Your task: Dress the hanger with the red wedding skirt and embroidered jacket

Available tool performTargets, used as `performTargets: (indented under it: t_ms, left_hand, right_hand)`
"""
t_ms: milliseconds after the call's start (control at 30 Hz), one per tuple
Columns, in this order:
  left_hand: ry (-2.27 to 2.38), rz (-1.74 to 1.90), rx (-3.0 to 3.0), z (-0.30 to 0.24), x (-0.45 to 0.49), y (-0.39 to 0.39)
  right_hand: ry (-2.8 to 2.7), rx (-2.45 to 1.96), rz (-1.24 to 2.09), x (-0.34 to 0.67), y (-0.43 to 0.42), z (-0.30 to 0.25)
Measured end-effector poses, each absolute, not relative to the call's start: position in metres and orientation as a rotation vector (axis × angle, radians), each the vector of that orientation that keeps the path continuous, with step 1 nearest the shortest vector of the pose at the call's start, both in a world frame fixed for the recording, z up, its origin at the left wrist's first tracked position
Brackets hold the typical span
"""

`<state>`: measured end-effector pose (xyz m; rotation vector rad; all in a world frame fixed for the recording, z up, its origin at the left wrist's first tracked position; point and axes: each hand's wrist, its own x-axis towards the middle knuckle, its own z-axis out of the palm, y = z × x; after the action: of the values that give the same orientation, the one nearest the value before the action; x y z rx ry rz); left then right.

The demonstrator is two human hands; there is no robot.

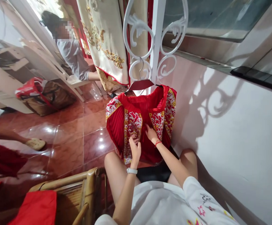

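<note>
A red embroidered garment [131, 109] with gold-and-white trim hangs from a hanger [140, 83] on a white scrollwork stand [154, 40] in front of my knees. My left hand [135, 149], with a white watch at the wrist, presses on the left embroidered band, fingers closed on the cloth. My right hand [151, 133], with a red thread at the wrist, rests on the garment's middle beside the right band, fingers bent onto the fabric.
A white wall [231, 140] runs along the right. A bamboo chair [79, 187] with red cloth [36, 207] stands at my left. Another person [72, 53] sits at the back by a cream embroidered robe [103, 37]. A bag [42, 97] and someone's foot [35, 143] lie on the tiled floor.
</note>
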<state>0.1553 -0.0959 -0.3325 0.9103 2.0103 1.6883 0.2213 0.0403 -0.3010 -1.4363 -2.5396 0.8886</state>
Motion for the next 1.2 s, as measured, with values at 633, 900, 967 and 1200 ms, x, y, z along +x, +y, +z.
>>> performTargets:
  t_ms: [633,900,967,1200]
  left_hand:
    - [1.637,1.481,0.928,-0.395,0.189,-0.106]
    - [1.576,1.466,0.96,-0.374,0.194,-0.108]
    - [1.594,1.466,0.934,-0.371,0.193,-0.107]
    - [1.611,1.446,0.952,-0.371,0.193,-0.107]
  right_hand:
    - [-2.053,-1.106,1.193,0.304,-0.031,-0.322]
    - [-2.058,-1.206,0.963,0.294,-0.034,-0.301]
    - [-2.016,-1.227,0.962,0.294,-0.037,-0.296]
    - [-1.858,-1.323,1.253,0.285,-0.027,-0.297]
